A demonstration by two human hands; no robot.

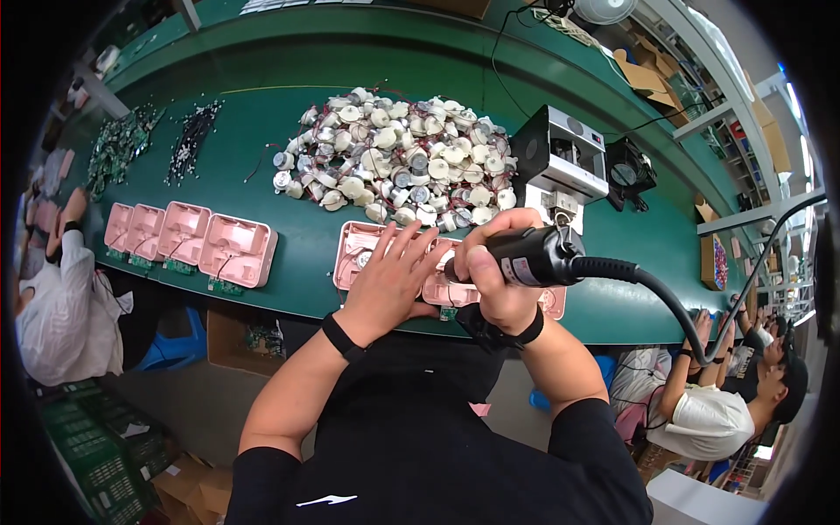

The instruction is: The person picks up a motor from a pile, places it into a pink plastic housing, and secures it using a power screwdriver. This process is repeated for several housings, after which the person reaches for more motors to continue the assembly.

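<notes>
My right hand [500,289] is closed around a black electric screwdriver [532,254], whose thick cable runs off to the right. The screwdriver is held above a row of pink plastic housings [348,238]; its tip is hidden by my fingers. With fingers spread, my left hand [383,284] lies over the housings just left of the screwdriver. Small wires show inside the housing, and a green circuit board [448,312] hangs at its near edge. The hands cover much of this row.
A large pile of cream-coloured round parts with red wires [385,149] lies beyond my hands. Right of it stands a black-and-white boxy machine [564,157]. More pink housings [239,251] sit left, with circuit boards [122,149] farther back. Co-workers sit at both sides.
</notes>
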